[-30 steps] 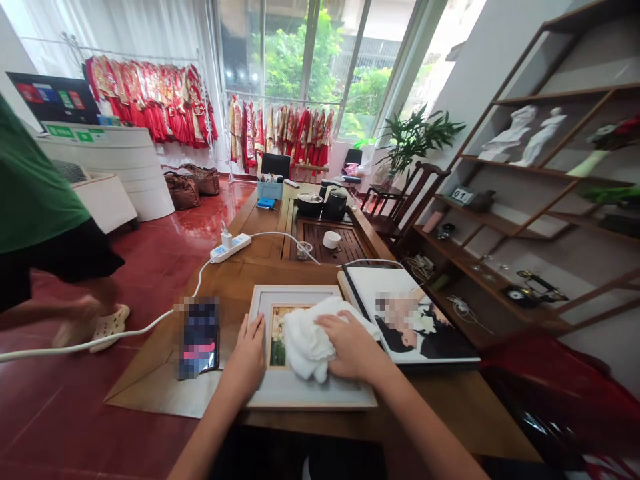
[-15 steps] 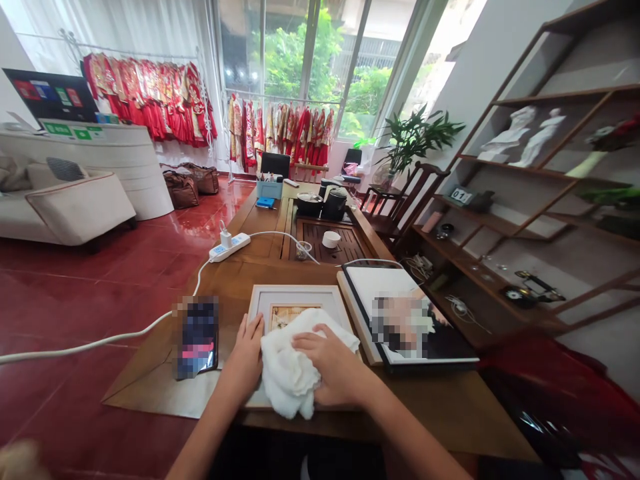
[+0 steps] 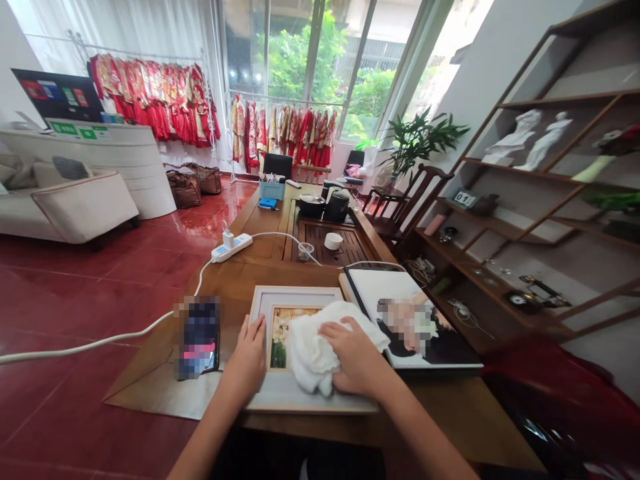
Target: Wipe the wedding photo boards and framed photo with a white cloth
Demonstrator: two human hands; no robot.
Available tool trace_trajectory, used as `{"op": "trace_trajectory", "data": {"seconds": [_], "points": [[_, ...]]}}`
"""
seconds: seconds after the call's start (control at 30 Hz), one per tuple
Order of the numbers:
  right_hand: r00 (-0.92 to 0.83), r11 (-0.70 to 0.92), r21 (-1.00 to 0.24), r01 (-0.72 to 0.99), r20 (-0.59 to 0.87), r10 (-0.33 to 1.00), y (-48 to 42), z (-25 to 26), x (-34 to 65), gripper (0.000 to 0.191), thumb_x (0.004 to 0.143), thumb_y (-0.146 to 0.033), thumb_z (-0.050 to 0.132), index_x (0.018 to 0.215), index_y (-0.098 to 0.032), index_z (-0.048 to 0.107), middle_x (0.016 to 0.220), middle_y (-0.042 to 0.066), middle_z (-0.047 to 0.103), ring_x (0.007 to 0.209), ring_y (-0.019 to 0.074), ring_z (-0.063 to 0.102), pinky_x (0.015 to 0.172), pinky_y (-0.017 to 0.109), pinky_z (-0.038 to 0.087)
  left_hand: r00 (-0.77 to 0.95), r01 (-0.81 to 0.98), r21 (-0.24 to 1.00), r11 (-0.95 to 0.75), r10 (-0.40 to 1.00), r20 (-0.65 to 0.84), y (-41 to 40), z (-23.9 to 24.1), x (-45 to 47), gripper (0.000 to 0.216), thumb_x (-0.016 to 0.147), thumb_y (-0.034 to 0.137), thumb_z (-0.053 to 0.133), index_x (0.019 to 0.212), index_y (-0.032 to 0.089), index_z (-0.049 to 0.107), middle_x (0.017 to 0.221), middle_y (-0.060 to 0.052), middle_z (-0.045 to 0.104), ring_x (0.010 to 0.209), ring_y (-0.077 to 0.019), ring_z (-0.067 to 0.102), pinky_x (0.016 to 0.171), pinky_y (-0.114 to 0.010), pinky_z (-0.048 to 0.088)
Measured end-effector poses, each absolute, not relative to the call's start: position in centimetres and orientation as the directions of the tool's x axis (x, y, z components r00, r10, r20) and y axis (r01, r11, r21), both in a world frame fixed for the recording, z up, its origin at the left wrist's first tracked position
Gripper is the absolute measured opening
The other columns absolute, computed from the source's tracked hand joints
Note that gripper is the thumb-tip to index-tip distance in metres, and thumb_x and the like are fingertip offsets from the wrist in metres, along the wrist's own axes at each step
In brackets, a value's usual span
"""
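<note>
A light picture frame lies flat on the wooden table, with a wide pale mat around a small printed picture. My left hand holds the frame at its left edge, fingers resting along the rim. Bunched under my right hand is a white cloth, pressed onto the frame's right half. My fingers are curled into the cloth, which hides the right part of the picture. The cloth's upper right corner reaches over the frame's right edge.
Right beside the frame is a stack of larger pictures. A phone lies to the left. Farther up the table are a power strip with its white cord, a tea tray, a white cup and a kettle.
My right hand has slid the cloth to the right across the frame, uncovering the picture's left part. My left hand stays at the frame's left edge.
</note>
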State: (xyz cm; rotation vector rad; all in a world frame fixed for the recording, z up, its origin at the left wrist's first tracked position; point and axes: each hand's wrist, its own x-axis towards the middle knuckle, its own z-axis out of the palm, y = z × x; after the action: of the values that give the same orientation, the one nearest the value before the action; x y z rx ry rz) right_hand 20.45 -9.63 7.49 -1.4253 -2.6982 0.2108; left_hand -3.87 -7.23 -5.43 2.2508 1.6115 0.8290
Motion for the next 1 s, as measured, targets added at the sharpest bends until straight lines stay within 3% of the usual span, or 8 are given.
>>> {"op": "trace_trajectory", "data": {"seconds": [0.2, 0.47, 0.67, 0.73, 0.87, 1.0], "points": [[-0.668, 0.631, -0.281, 0.723, -0.051, 0.742, -13.0, 7.4, 20.0, 0.032, 0.069, -0.03, 0.057, 0.099, -0.023, 0.061, 0.106, 0.006, 0.066, 0.11, 0.0258, 0.053, 0.103, 0.041, 0.022, 0.221, 0.788, 0.506, -0.35, 0.928, 0.299, -7.4, -5.0, -3.7, 0.062, 0.079, 0.002, 0.031, 0.14, 0.012, 0.041, 0.149, -0.01, 0.037, 0.144, -0.0297, 0.011, 0.113, -0.05, 0.032], [-0.514, 0.509, -0.175, 0.843, 0.018, 0.858, -11.9, 7.0, 21.8, 0.044, 0.062, -0.024, 0.056, 0.105, -0.018, 0.062, 0.115, 0.012, 0.064, 0.111, 0.0278, 0.053, 0.105, 0.046, 0.018, 0.231, 0.791, 0.507, -0.343, 0.934, 0.272, -7.5, -4.8, -3.8, 0.063, 0.079, 0.001, 0.032, 0.14, 0.01, 0.039, 0.149, -0.013, 0.036, 0.144, -0.0303, 0.01, 0.113, -0.051, 0.031], [-0.632, 0.605, -0.258, 0.753, -0.028, 0.775, -13.7, 7.9, 20.5, 0.037, 0.064, -0.026, 0.058, 0.1, -0.023, 0.063, 0.106, 0.007, 0.066, 0.104, 0.0251, 0.055, 0.102, 0.041, 0.025, 0.222, 0.783, 0.5, -0.37, 0.917, 0.332, -7.3, -5.4, -3.8, 0.064, 0.078, 0.0, 0.032, 0.141, 0.015, 0.039, 0.148, -0.011, 0.039, 0.144, -0.03, 0.011, 0.112, -0.052, 0.032], [-0.658, 0.636, -0.26, 0.727, 0.003, 0.753, -14.3, 8.7, 20.8, 0.041, 0.067, -0.026, 0.057, 0.107, -0.023, 0.064, 0.109, 0.007, 0.065, 0.104, 0.025, 0.056, 0.099, 0.039, 0.029, 0.219, 0.784, 0.503, -0.364, 0.921, 0.323, -7.3, -5.4, -3.8, 0.062, 0.079, 0.001, 0.032, 0.139, 0.013, 0.041, 0.147, -0.012, 0.04, 0.144, -0.0304, 0.012, 0.112, -0.052, 0.032], [-0.547, 0.574, -0.124, 0.809, 0.198, 0.814, -13.7, 10.3, 23.6, 0.056, 0.069, -0.024, 0.054, 0.125, -0.023, 0.057, 0.125, 0.01, 0.059, 0.109, 0.0279, 0.054, 0.098, 0.041, 0.029, 0.217, 0.771, 0.524, -0.361, 0.924, 0.316, -7.3, -5.3, -3.9, 0.062, 0.079, 0.002, 0.033, 0.139, 0.013, 0.042, 0.147, -0.012, 0.04, 0.144, -0.0304, 0.013, 0.113, -0.052, 0.032], [-0.371, 0.364, 0.091, 0.927, 0.368, 0.853, -11.2, 10.3, 28.1, 0.066, 0.068, -0.021, 0.053, 0.133, -0.017, 0.05, 0.131, 0.013, 0.055, 0.114, 0.0318, 0.051, 0.098, 0.045, 0.029, 0.211, 0.762, 0.546, -0.349, 0.93, 0.3, -7.5, -5.0, -3.9, 0.06, 0.079, 0.003, 0.034, 0.138, 0.011, 0.043, 0.147, -0.012, 0.04, 0.144, -0.0298, 0.014, 0.114, -0.051, 0.03]]}}
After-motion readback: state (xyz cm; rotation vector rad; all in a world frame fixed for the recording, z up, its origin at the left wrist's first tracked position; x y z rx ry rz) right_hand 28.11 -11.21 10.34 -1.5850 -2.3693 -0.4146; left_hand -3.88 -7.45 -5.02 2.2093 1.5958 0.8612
